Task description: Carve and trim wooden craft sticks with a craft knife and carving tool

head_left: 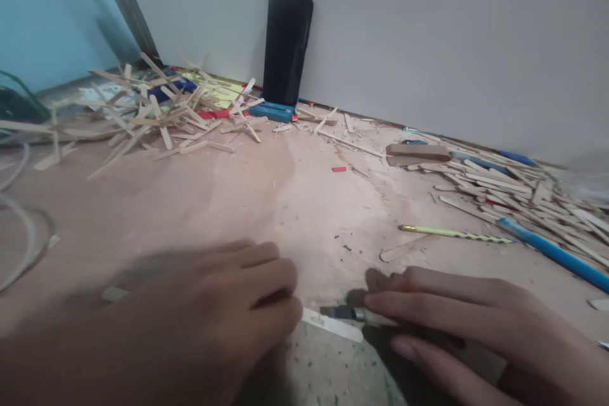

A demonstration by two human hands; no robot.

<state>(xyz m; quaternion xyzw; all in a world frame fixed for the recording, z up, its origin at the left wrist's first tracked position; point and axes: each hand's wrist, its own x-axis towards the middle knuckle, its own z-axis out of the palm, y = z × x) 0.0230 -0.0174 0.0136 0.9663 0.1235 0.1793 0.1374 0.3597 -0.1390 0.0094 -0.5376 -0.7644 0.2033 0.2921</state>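
My left hand (238, 304) is closed, its fingertips pressing one end of a pale wooden craft stick (340, 326) against the work surface. The stick's free end points right, towards my other hand. Opposite it, my right hand (457, 323) grips a small bladed tool (343, 313) with a dark flat tip and a shiny metal collar. Most of the tool's handle is hidden under the fingers. Its tip lies along the far edge of the stick, and I cannot tell whether it touches it. Another stick end (115, 294) shows beside my left wrist.
Crossed craft sticks (162, 108) pile up at the back left. A black phone (287, 47) leans on the wall above a blue box (272, 111). Loose sticks (528, 196) spread right, near a yellow-green pencil (451, 233) and a blue tube-like object (554, 254). A white cable (28, 235) curls left.
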